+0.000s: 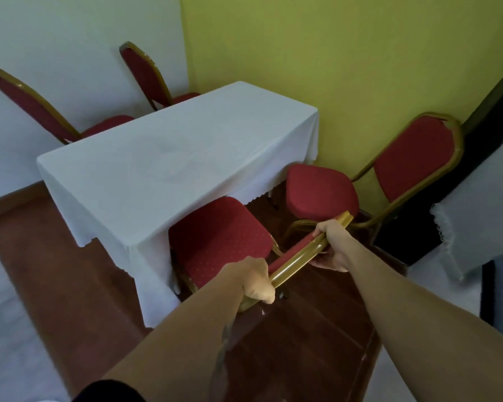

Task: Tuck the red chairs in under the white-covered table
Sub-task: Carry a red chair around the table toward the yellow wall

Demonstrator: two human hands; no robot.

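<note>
A table under a white cloth (169,158) stands in the middle. The nearest red chair (221,239) with a gold frame is in front of me, its seat partly under the cloth's near edge. My left hand (256,281) grips the left end of its gold backrest top, and my right hand (331,245) grips the right end. A second red chair (320,192) stands beside it to the right, its seat out from the table. On the far side, two more red chairs (32,105) (145,74) have their seats mostly under the table.
A yellow wall (346,53) rises behind the table on the right, a white wall (55,39) on the left. Another white-covered surface (476,204) juts in at the right edge. The floor under the table is dark red-brown (288,343).
</note>
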